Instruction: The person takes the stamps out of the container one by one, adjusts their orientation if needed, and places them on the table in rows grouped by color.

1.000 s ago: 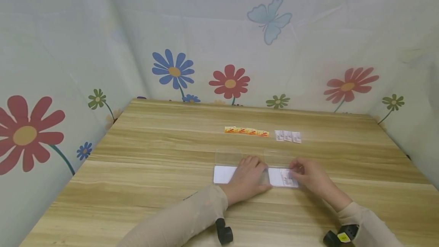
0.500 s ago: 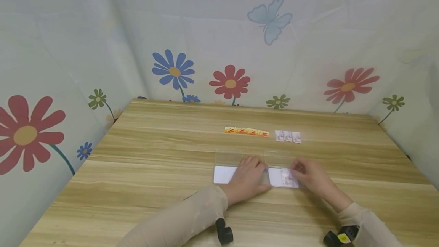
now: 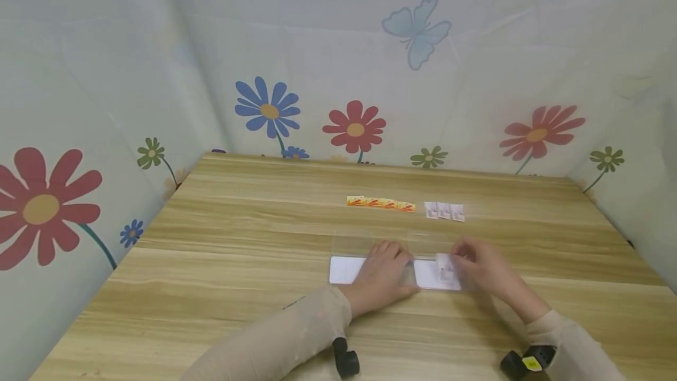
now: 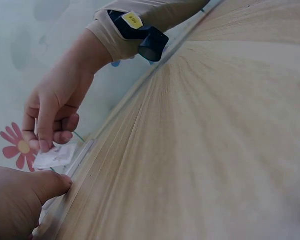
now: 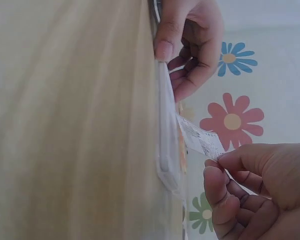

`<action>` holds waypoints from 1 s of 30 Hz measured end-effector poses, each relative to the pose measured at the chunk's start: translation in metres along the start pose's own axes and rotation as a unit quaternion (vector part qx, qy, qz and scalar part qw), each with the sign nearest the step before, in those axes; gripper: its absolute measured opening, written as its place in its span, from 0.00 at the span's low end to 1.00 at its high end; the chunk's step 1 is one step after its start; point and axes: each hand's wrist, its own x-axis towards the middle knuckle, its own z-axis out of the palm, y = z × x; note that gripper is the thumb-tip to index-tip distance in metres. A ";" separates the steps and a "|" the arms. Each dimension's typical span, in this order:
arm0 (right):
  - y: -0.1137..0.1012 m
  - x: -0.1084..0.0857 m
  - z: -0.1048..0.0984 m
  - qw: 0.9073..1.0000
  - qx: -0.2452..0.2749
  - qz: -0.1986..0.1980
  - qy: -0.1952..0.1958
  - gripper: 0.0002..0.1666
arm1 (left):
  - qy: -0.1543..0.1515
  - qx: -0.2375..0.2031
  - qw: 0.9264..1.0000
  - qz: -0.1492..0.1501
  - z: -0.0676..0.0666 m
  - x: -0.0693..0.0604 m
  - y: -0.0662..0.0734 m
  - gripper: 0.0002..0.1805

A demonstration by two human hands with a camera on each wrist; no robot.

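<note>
A flat white box [image 3: 425, 275] with clear lids [image 3: 427, 244] folded back lies near the table's middle. My left hand [image 3: 385, 272] grips across it, thumb at the near edge and fingers at the far side, covering its middle part. Between thumb and forefinger my right hand [image 3: 483, 269] pinches a small flat white printed packet [image 5: 202, 137] by one edge. In the head view the packet hangs over the box's right end. The right wrist view has it tilted, one end close to the box. The left wrist view also catches the packet [image 4: 54, 156] near my left thumb.
Behind the box lies a row of several yellow-and-red packets [image 3: 381, 203]. To its right are three white printed packets [image 3: 444, 211]. The wooden table [image 3: 238, 240] ends at a flowered cloth backdrop [image 3: 317, 46].
The right hand has shifted slightly up and right. The packet, flat on the box's right end before, now tilts up from it in the fingers. The left hand stays put.
</note>
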 end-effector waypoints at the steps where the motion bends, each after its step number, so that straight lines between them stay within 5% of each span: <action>1: 0.000 0.000 -0.002 1.000 0.006 0.000 -0.003 0.03 | 0.000 0.000 1.000 0.000 0.000 0.000 0.000 0.28; 30: 0.004 0.025 -0.042 0.998 0.050 -0.022 -0.007 0.09 | -0.006 -0.007 1.000 -0.005 -0.001 0.000 0.001 0.28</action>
